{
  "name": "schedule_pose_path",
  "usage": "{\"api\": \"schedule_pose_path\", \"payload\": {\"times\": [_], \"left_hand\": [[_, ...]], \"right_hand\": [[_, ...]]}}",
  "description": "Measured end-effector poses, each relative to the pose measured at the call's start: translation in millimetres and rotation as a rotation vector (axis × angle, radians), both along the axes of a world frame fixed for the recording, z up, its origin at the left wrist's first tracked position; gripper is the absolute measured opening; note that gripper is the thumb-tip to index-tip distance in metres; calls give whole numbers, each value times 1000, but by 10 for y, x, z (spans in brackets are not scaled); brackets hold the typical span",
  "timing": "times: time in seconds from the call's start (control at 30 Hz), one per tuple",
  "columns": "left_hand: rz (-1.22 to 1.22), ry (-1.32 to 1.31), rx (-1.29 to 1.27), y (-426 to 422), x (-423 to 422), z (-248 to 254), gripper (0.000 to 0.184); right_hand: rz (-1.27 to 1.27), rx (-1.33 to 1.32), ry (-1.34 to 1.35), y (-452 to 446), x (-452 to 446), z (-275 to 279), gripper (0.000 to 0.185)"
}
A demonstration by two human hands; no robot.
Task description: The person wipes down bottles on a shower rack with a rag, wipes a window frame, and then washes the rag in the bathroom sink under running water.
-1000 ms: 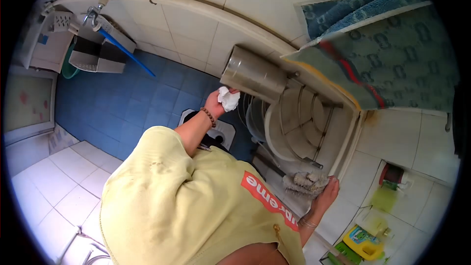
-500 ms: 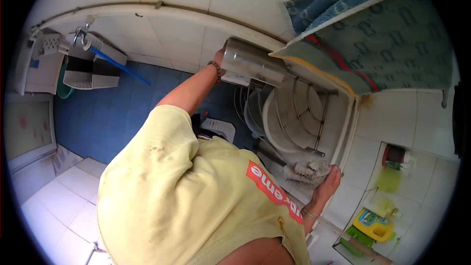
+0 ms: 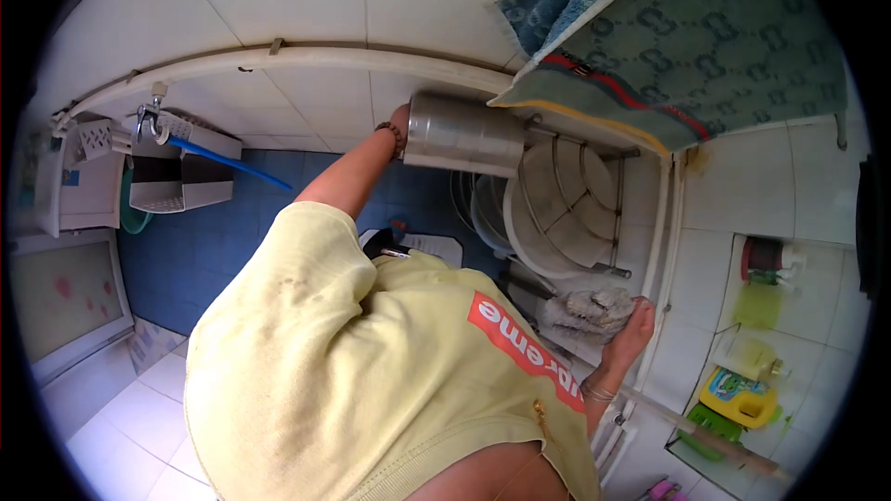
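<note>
My left hand [image 3: 399, 119] reaches to the open left end of a shiny metal cylinder [image 3: 464, 134]. The wrist wears a beaded bracelet, and the cylinder hides the fingers. No white tissue shows now. At the right, my right hand [image 3: 637, 329] is closed at the edge of a grey shaggy cloth [image 3: 589, 314]. Above this cloth is a metal rack [image 3: 617, 213] with a round pale basin [image 3: 548, 232] by it. The cylinder lies at the rack's upper left.
Patterned towels [image 3: 687, 46] hang at the upper right. A blue hose [image 3: 232, 163] hangs from a tap [image 3: 151, 121] at the left. A wall niche holds a yellow bottle [image 3: 738, 397]. A long stick [image 3: 715, 438] slants below it. The squat toilet [image 3: 441, 248] is in the blue floor.
My left hand, with the white tissue, has moved up to the cylinder's end, and the tissue has gone out of sight. The view has shifted. My right hand stays by the shaggy cloth.
</note>
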State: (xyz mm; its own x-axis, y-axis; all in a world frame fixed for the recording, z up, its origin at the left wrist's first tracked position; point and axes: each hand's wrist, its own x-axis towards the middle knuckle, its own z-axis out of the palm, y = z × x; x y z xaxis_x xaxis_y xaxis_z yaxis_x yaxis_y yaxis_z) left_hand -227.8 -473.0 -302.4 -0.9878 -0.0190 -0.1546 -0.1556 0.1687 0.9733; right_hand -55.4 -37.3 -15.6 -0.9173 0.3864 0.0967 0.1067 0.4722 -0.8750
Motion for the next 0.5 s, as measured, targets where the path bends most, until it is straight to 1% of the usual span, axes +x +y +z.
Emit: {"api": "schedule_pose_path", "payload": {"times": [0.1,0.17,0.23,0.27,0.3,0.33,0.4,0.43,0.47,0.5], "left_hand": [[183,58,158,40,300,371,22],[455,-223,448,96,555,781,19],[530,-235,591,-42,840,555,21],[496,-247,487,-97,996,409,14],[437,-241,455,-93,1172,344,17],[455,-332,302,-70,1335,190,21],[-170,-619,-451,33,1490,361,15],[96,-606,264,61,1663,-81,23],[148,-762,523,172,1718,-56,9],[66,-876,317,365,1677,353,14]], "right_hand": [[-19,5,6,8,10,22,22],[-39,-20,11,27,20,10,22],[-18,-85,32,53,39,-16,22],[-56,-87,59,56,34,-7,22],[-35,34,-15,64,30,19,22],[-31,155,-87,97,30,55,22],[-52,222,-79,196,34,0,19],[-39,89,-17,218,37,-13,17],[-13,-42,45,213,35,-1,16],[-81,-41,78,200,31,26,16]]}}
